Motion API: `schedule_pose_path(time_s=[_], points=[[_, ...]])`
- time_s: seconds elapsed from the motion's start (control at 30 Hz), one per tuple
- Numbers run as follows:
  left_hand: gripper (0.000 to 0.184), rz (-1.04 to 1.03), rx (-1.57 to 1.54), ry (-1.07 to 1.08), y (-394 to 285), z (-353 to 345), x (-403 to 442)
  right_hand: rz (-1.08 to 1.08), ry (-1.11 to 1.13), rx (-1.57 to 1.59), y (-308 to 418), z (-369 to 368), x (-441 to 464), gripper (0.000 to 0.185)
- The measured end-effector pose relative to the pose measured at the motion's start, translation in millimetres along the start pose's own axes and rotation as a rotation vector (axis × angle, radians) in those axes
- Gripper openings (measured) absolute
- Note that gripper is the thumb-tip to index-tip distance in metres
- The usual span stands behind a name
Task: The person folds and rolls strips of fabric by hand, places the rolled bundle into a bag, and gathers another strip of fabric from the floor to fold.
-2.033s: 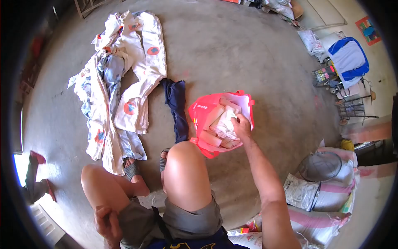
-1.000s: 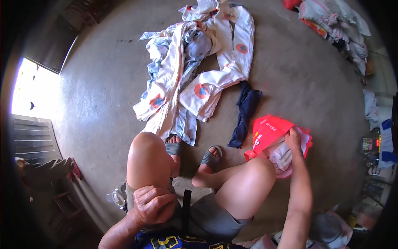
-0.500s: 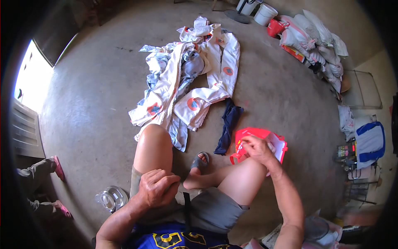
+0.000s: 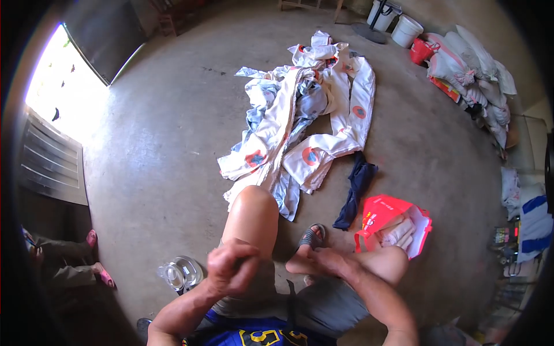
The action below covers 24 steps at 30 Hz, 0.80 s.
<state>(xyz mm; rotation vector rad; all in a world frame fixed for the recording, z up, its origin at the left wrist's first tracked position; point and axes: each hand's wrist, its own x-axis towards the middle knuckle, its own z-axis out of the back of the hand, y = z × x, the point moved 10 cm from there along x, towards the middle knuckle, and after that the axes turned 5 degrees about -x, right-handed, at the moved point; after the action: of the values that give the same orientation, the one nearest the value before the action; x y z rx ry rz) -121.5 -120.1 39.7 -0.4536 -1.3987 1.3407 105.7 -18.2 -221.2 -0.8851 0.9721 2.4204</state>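
Observation:
My left hand (image 4: 232, 266) is curled closed above my left thigh, slightly blurred. What it holds, if anything, is hidden. My right hand (image 4: 328, 261) reaches down at my ankle, beside the striped sandal (image 4: 311, 236) on my foot. Its fingers are hard to make out against the skin. To the right of my bent knee, a red bag (image 4: 384, 210) lies open on its side, with pale cloth (image 4: 398, 233) inside. A dark blue cloth (image 4: 355, 193) lies just left of the bag. Beyond my knees spreads a heap of white printed fabric (image 4: 271, 138) with orange-red round motifs.
A clear glass or plastic vessel (image 4: 182, 272) stands on the floor by my left side. White sacks (image 4: 461, 63) are piled at the far right, near a white bucket (image 4: 407, 30). Another person's pink slippers (image 4: 104, 275) show at left, below an open doorway (image 4: 63, 75).
My right hand has moved left from over my knee near the red bag down to my ankle. My left hand has lifted from my thigh. The view has turned left.

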Motion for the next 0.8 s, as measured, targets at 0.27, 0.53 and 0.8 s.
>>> schedule_pose_path(time_s=[0.27,0.53,0.8], points=[[0.011,0.617,-0.225,-0.321,201.6,42.3,8.6,-0.007,-0.166,-0.006,6.1,72.8,-16.7,0.02],[0.023,0.971,0.098,-0.014,380.7,-37.9,-44.5,0.04,-0.294,0.15,9.2,101.4,-19.6,0.016],[0.031,0.566,0.296,0.369,441.7,-118.2,34.3,0.258,-0.449,-0.087,35.0,151.3,-77.0,0.019]])
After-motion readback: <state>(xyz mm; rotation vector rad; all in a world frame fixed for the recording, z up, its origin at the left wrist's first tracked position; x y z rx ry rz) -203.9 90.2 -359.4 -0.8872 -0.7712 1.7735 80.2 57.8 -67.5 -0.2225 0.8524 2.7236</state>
